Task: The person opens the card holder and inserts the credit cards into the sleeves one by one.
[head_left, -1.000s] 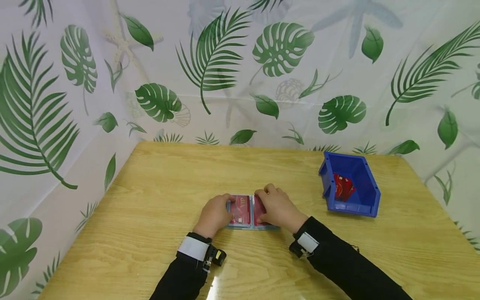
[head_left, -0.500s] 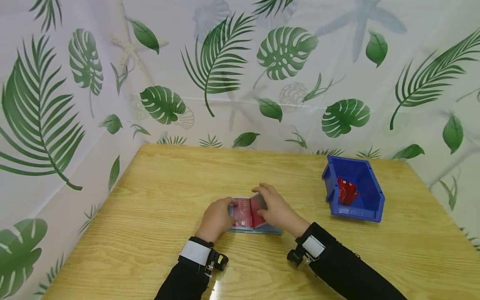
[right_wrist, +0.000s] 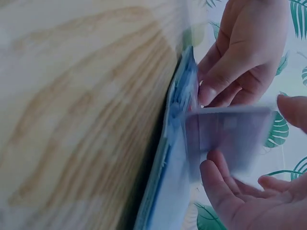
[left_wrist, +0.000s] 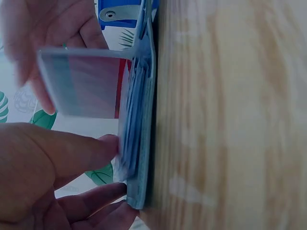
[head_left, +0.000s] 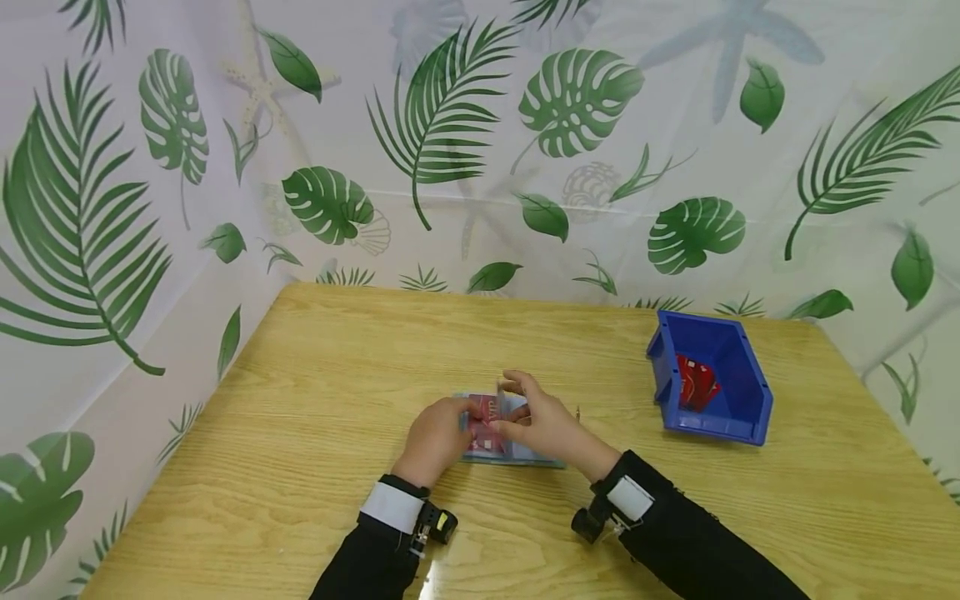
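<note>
A card holder with a pale blue cover (head_left: 538, 457) and clear sleeve pages lies spread on the table. A red card (head_left: 487, 408) lettered VIP shows in its left side. My left hand (head_left: 433, 437) pinches the left edge, thumb (left_wrist: 91, 148) on the stacked pages and fingers beneath the cover. One clear sleeve page (left_wrist: 86, 88) stands upright from the spine, with a red strip along its base. My right hand (head_left: 551, 429) is at the right of that page, its fingers fairly straight against it and the thumb apart in the right wrist view.
A blue plastic bin (head_left: 731, 367) stands at the back right of the wooden table (head_left: 360, 350), holding several red cards (head_left: 696, 382). A leaf-print cloth (head_left: 442, 233) hangs behind and at the left. Black sleeves with wrist cameras cover both forearms.
My right hand has lifted the right-side sleeve page with its red card and swung it leftward to upright, baring the pale right side. My left hand keeps hold of the left edge.
</note>
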### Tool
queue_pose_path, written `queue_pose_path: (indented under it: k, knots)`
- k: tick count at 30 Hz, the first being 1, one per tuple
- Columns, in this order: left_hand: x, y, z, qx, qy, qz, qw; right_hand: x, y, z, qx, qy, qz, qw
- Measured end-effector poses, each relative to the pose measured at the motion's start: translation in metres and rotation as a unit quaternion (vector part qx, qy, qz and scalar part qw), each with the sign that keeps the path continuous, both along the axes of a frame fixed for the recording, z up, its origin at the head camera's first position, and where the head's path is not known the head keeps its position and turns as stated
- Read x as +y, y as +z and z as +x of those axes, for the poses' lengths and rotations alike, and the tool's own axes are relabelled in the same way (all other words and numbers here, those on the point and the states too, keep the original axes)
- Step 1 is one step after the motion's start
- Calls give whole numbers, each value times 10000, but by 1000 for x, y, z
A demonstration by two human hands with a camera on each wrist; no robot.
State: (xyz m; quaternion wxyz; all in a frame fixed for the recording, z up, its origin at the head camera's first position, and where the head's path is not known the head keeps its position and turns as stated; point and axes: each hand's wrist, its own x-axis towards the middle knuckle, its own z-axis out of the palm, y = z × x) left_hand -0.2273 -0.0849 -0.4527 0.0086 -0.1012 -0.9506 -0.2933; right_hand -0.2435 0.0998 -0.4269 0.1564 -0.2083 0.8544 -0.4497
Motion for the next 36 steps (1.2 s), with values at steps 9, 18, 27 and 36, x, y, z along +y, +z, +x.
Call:
queue_pose_path:
  k: [9,18,27,36]
  knots:
    - [0,-1,-2,8,191,343,9992,-1,-2,4,408,854,368,9948]
    - [-1,-1,-2,57,430,450,9980,0,-2,4,232,1095,333,9932]
    - [2,1,-3,97,618,118,9980,2,-4,3,80,1204,86,9927]
    - [1,1,-4,-12,656,234,9976,33,20,-8,757,1006,602,9902]
